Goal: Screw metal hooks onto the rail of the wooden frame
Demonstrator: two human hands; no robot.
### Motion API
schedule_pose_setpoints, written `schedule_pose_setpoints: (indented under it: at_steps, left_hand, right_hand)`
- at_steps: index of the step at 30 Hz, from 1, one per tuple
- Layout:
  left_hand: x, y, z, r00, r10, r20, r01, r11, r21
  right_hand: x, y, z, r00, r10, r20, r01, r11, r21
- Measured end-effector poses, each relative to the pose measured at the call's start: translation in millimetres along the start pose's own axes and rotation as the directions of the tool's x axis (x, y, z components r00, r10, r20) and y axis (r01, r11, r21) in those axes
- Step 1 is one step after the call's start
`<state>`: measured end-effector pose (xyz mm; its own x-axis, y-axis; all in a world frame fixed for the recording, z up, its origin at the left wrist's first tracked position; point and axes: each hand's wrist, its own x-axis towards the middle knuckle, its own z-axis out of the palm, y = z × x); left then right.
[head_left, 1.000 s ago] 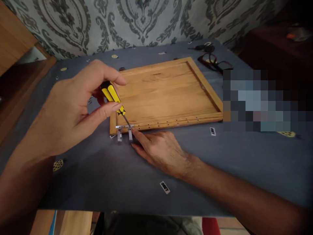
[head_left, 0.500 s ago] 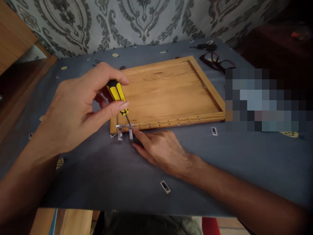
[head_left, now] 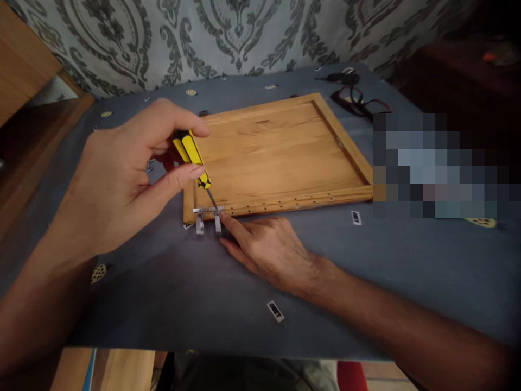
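My left hand (head_left: 122, 174) is closed around the yellow and black handle of a screwdriver (head_left: 197, 163), thumb in front and index finger near the top. The screwdriver leans, its tip down at a small metal bracket with two hooks (head_left: 217, 224). This bracket sits on the near edge, left end, of a framed wooden panel (head_left: 268, 146) lying flat. A row of small dark holes runs along that edge. My right hand (head_left: 272, 247) rests on the table at the edge, its index fingertip against the right hook and another digit just below it.
A blue patterned cloth (head_left: 195, 304) covers the table. Eyeglasses (head_left: 362, 103) and a dark object with a ring (head_left: 342, 76) lie at the back right. Small metal pieces (head_left: 150, 164) lie behind my left hand. Wooden furniture (head_left: 28, 60) stands at the left.
My left hand and the screwdriver handle have shifted slightly left, and the handle has turned a little. The tip stays at the bracket. My right hand and the panel have not visibly moved.
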<state>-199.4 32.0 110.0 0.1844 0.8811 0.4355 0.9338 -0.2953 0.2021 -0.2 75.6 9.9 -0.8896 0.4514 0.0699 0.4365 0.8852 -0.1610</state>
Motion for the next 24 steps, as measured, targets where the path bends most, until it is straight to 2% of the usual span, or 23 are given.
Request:
schedule_pose_setpoints:
  at_steps: [5, 11, 16, 21, 24]
  left_hand:
    - [0, 1, -0.8, 0.999, 0.049, -0.001, -0.049, 0.999, 0.022]
    - [0, 2, -0.9, 0.999, 0.044, 0.006, -0.044, 0.998, 0.053]
    - [0, 2, -1.7, 0.999, 0.038, 0.029, -0.039, 0.999, 0.030]
    - [0, -2, -2.7, 0.996, 0.071, 0.046, -0.069, 0.997, -0.040]
    - [1, -3, -11.0, 1.000, -0.015, 0.013, 0.016, 0.998, -0.056]
  right_hand:
    - [1, -1, -1, 1.000, 0.006, 0.017, -0.006, 1.000, 0.006]
    - [2, 0, -1, 1.000, 0.000, 0.010, -0.001, 1.000, 0.016]
    - [1, 0, -2, 1.000, 0.002, 0.021, -0.002, 1.000, 0.014]
    - [0, 1, 1, 1.000, -0.007, -0.017, 0.008, 1.000, 0.009]
    - [-1, 1, 2, 0.999, -0.014, -0.039, 0.015, 1.000, 0.012]
